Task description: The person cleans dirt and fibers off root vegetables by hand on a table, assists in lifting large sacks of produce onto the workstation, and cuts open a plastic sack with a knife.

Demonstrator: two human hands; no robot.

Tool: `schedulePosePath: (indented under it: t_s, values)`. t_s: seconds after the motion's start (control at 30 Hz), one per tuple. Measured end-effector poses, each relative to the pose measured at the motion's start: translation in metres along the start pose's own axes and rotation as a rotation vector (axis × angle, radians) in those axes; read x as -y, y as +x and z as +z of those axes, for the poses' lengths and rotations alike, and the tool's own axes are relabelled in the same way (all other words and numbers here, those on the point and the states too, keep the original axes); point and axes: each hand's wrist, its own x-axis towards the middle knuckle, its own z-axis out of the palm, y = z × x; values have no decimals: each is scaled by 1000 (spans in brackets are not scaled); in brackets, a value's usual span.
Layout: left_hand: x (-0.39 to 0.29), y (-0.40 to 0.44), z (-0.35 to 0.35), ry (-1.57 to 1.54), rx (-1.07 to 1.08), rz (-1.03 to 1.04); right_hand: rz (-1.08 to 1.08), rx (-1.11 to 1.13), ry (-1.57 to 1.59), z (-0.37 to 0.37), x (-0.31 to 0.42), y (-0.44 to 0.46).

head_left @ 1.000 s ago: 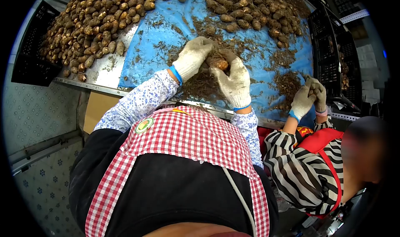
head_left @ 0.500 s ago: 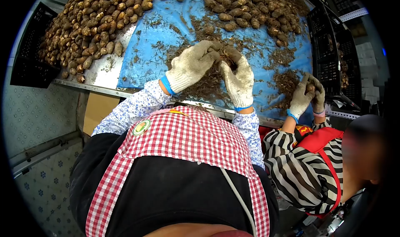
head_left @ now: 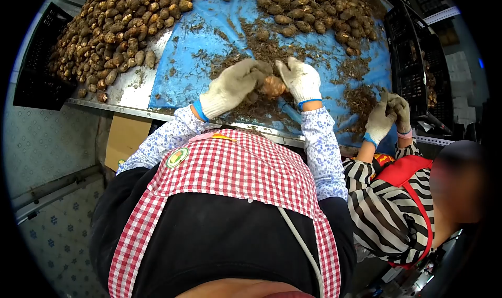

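Observation:
My left hand, in a soiled white knit glove, is closed on a brown root vegetable over the blue sheet. The root's rounded, reddish-brown end sticks out to the right of the gloved fingers. My right hand, also gloved, is just right of the root with its fingers stretched out and apart; whether a fingertip touches the root is hard to tell. Loose fibrous scraps lie beneath both hands.
Piles of roots lie at the back left and back right. Black crates stand at the left and right. A co-worker in striped sleeves works at the right, gloved hands near the table edge.
My right hand has turned and opened beside the root, its back now showing. The root, hidden half a second ago, shows again at my left hand's fingertips.

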Motion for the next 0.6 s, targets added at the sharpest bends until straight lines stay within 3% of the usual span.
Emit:
schedulePosePath:
  t_s: [0.07,0.1,0.17,0.2,0.27,0.33,0.37,0.4,0.47,0.57,0.6]
  values:
    - [-22,2,-10,-340,-11,-52,124,89,-10,-14,-2,1]
    - [-35,1,-20,-338,29,-151,223,73,167,-25,2,-1]
    - [0,7,-20,-416,22,-61,149,-82,575,18,-27,-12]
    - [11,10,-19,-452,20,-11,76,-93,580,-15,-5,-15]
    - [-5,8,-16,-423,18,-104,374,203,1402,-57,33,-22]
    - [-14,10,-10,-277,26,-191,251,253,1238,-43,50,-29]
    - [6,13,0,60,-121,101,206,194,972,-48,56,-33]
    - [5,16,0,166,-118,144,161,138,705,-59,62,-33]
    - [7,23,-2,375,-124,222,104,170,570,-63,60,-33]
    - [-3,42,-7,455,-90,18,-67,196,359,-67,62,-34]
    - [5,56,-10,501,-97,-50,-28,138,487,-63,62,-37]
